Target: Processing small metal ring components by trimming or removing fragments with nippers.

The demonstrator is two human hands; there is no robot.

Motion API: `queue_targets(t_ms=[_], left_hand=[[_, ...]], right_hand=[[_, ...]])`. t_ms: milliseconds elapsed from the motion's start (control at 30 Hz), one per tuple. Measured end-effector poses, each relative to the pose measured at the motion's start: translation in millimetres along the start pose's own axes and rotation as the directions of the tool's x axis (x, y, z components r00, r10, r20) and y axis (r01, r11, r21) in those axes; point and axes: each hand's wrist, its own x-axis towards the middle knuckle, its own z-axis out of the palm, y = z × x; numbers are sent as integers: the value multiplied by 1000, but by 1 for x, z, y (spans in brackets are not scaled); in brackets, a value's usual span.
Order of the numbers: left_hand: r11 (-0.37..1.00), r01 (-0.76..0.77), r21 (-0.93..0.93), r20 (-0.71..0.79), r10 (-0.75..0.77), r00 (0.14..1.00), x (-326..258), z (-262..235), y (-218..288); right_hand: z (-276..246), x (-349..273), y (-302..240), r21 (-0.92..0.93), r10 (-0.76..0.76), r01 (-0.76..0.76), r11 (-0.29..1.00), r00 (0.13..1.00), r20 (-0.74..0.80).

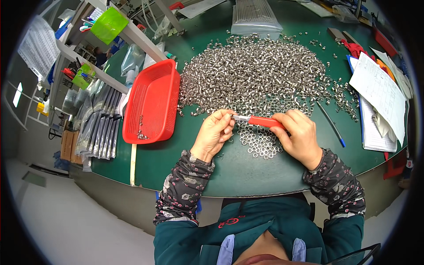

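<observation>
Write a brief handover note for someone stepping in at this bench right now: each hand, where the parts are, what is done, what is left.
Right hand grips a red-handled knife, blade pointing left.
Left hand pinches a small part at the blade tip; too small to identify.
Done: only a few metal pieces lie in the red basket, left of the hands.
Left: a large pile of small metal rings on the green table, plus a smaller cluster by the hands.

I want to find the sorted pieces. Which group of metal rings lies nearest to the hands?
The small flat cluster of rings directly under the hands; the big pile lies farther back, and the red basket holds only a few.
</observation>
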Motion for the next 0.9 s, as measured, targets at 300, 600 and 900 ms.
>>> queue_targets(t_ms=[300, 600, 900], left_hand=[[995, 34, -91, -69, -41, 997, 2, -2, 5], [987, 39, -156, -74, -51, 996, 2, -5, 7], [983, 47, -180, -98, -65, 993, 3, -8, 4]], right_hand=[[-6, 2, -2, 10, -296, 297, 955, 951, 89], [-10, 1, -16, 49, -412, 410, 911, 897, 157], [-10, -3, -14, 151, -327, 303, 941, 928, 178]])
